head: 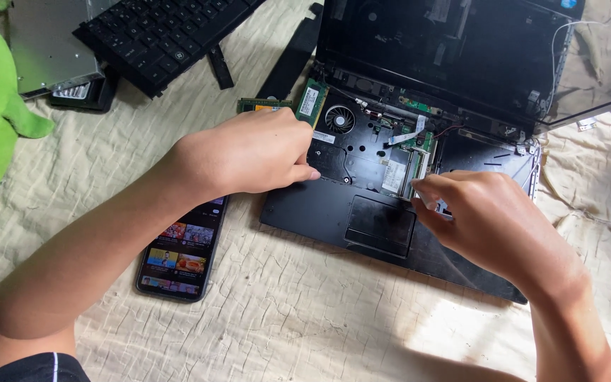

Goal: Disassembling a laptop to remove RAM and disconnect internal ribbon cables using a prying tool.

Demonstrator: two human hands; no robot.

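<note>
Keyboard point(164, 32) already off and set aside, laptop point(362, 212) lies opened on the cloth point(305, 311); left hand point(249, 152) braces its deck, grip closed on nothing seen, right hand point(486, 219) pinches at the memory module point(399, 173), still seated.

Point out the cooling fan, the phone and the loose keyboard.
fan point(339, 119): head view, on its round hub.
phone point(178, 258): head view, on its lit screen.
keyboard point(160, 32): head view, on its keys.

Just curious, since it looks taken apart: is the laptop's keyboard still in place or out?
Out. The keyboard lies apart at top left, and the laptop shows its bare fan and boards.
</note>
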